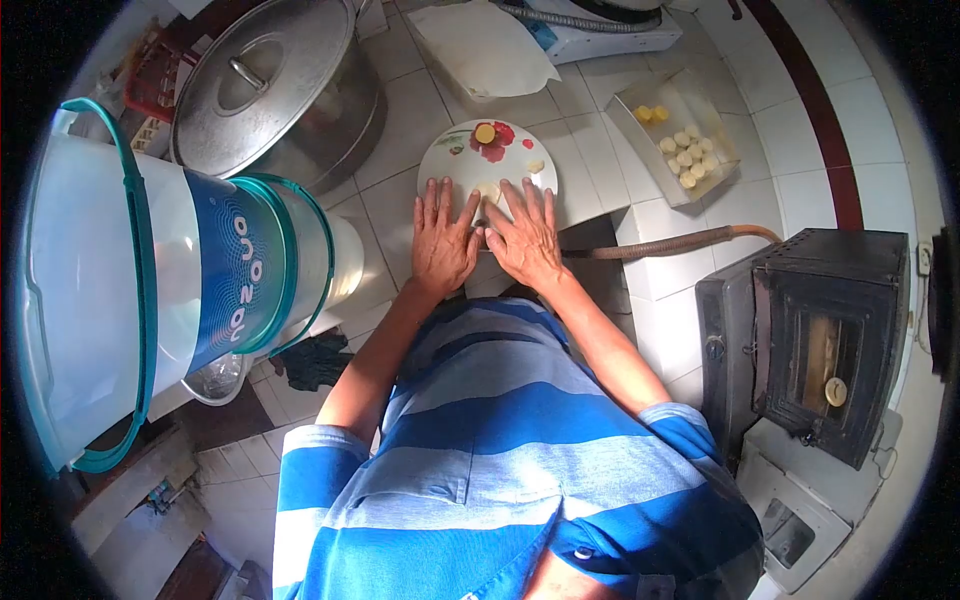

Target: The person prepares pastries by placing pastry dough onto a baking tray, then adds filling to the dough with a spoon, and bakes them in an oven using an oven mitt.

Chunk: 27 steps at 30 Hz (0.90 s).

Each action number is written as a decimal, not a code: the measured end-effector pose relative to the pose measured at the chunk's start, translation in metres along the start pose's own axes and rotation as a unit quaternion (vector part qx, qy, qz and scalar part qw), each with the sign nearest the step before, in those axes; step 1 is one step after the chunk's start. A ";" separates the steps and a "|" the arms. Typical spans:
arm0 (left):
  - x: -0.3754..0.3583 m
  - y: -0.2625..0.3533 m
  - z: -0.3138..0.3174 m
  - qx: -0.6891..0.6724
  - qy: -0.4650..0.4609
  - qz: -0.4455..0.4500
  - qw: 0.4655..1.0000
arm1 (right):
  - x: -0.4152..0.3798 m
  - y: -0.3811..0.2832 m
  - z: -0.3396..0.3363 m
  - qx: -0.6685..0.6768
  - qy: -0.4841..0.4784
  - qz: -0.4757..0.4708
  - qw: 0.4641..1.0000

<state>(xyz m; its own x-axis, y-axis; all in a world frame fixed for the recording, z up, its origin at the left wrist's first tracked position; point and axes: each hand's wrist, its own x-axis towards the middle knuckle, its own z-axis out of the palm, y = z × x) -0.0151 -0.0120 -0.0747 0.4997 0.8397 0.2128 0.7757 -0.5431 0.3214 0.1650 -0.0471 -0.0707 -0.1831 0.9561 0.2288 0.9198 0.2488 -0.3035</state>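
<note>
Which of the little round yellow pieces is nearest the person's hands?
The lone yellow piece on the plate, by its big red flower, just beyond the left hand and right hand. The other yellow pieces lie in the tray to the right.

Both hands (480, 238) — flat on floral plate (455, 160).

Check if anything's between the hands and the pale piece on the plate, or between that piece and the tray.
Nothing visible separates left hand or right hand from the pale piece. Toward the tray, the right fingers lie across the plate; beyond it, tiles, then the tray's raised side.
</note>
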 end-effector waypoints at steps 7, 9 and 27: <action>0.000 0.003 0.007 -0.011 0.004 0.012 1.000 | -0.005 0.006 0.000 -0.036 -0.006 0.016 0.999; 0.000 0.002 0.007 -0.008 0.014 0.008 1.000 | -0.005 0.008 0.001 -0.043 -0.012 0.020 0.999; 0.014 0.004 0.008 -0.006 -0.017 0.022 1.000 | 0.017 0.032 -0.002 -0.042 -0.009 -0.009 0.999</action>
<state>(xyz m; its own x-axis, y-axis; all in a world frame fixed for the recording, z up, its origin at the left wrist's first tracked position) -0.0020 -0.0027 -0.0776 0.5456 0.8150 0.1954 0.7487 -0.5787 0.3233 0.1923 -0.0229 -0.0742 -0.2047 0.9547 0.2159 0.9424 0.2519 -0.2201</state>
